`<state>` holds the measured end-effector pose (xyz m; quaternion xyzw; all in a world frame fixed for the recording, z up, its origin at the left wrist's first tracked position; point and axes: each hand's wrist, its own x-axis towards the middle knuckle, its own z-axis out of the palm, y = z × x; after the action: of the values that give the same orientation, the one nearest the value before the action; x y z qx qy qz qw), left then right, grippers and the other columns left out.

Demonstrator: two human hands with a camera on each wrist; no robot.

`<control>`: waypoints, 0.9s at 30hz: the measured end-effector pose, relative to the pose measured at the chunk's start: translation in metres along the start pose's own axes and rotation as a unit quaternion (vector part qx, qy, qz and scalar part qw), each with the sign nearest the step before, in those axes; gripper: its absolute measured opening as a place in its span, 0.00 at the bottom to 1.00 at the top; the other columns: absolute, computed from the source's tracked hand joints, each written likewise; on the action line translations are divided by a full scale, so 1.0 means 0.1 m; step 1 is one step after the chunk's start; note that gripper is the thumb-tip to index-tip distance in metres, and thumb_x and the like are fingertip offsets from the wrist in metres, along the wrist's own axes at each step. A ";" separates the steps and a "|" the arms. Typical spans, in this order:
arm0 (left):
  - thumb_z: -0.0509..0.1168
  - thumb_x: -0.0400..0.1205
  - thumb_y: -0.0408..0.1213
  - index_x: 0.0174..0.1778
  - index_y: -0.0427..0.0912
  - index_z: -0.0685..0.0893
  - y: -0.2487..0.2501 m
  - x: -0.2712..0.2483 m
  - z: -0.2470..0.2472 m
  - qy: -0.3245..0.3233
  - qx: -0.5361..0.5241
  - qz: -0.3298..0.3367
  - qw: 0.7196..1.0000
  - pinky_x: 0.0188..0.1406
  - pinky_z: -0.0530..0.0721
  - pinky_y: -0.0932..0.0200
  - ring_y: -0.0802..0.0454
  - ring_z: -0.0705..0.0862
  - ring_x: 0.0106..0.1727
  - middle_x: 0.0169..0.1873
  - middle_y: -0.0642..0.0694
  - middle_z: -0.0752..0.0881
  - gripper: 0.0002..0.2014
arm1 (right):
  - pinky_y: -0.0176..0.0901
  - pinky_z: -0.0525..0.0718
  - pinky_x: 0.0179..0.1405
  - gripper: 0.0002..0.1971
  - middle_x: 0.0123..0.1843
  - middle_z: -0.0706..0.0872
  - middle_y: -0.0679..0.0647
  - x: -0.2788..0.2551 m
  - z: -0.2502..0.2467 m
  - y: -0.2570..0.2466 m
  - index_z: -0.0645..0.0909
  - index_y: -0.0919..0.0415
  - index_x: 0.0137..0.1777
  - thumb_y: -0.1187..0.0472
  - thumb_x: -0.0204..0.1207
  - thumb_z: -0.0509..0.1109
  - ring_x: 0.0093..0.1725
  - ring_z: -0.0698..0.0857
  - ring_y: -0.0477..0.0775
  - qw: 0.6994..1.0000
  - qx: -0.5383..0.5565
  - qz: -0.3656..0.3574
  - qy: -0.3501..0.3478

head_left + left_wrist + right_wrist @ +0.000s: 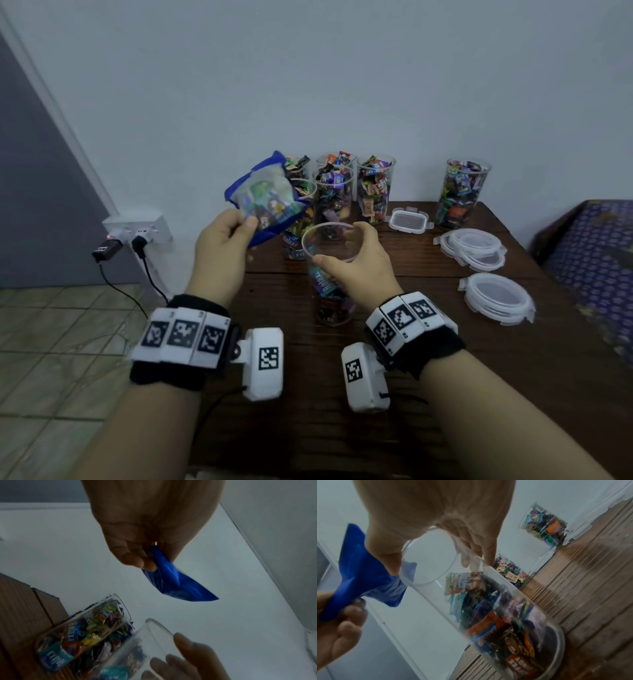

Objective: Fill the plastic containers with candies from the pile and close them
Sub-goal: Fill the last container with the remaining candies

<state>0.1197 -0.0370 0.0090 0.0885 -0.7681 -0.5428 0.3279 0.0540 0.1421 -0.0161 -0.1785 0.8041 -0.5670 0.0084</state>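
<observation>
Gripping the rim of a half-filled clear container (330, 274) on the wooden table (445, 359), the right hand (356, 263) steadies it. The left hand (222, 246) pinches a blue candy bag (265, 198) just above its mouth, with filled containers (373, 186) behind.

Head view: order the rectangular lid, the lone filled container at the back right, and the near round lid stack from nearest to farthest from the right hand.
From the right hand:
1. Rectangular lid, just behind it to the right.
2. Near round lid stack, to the right.
3. Lone filled container, back right; close to second.
</observation>
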 end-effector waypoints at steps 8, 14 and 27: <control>0.57 0.80 0.45 0.44 0.54 0.81 0.03 -0.41 0.12 -0.082 0.012 0.080 0.993 0.48 0.78 0.59 0.55 0.80 0.46 0.42 0.46 0.83 0.08 | 0.55 0.75 0.68 0.49 0.71 0.71 0.47 -0.27 -0.14 0.06 0.58 0.51 0.79 0.37 0.61 0.76 0.67 0.75 0.53 0.998 -0.002 0.001 -0.069; 0.57 0.80 0.44 0.48 0.62 0.80 0.03 -0.51 0.18 -0.099 0.035 0.106 0.989 0.52 0.79 0.58 0.62 0.80 0.48 0.45 0.56 0.82 0.08 | 0.53 0.72 0.68 0.26 0.61 0.82 0.50 -0.12 -0.32 -0.05 0.79 0.53 0.58 0.40 0.64 0.62 0.64 0.78 0.51 0.994 0.102 0.008 0.047; 0.58 0.80 0.40 0.53 0.40 0.86 0.02 -0.43 0.15 -0.052 0.148 0.159 0.975 0.49 0.71 0.78 0.66 0.76 0.48 0.45 0.54 0.82 0.15 | 0.40 0.76 0.16 0.09 0.25 0.72 0.57 -0.24 -0.60 -0.51 0.70 0.63 0.43 0.59 0.67 0.63 0.16 0.68 0.49 0.949 0.285 0.028 -0.129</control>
<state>0.1442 -0.0031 -0.0101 -0.0158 -0.8602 -0.3675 0.3531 0.0781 0.1888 0.0469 -0.2176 0.6056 -0.7445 0.1780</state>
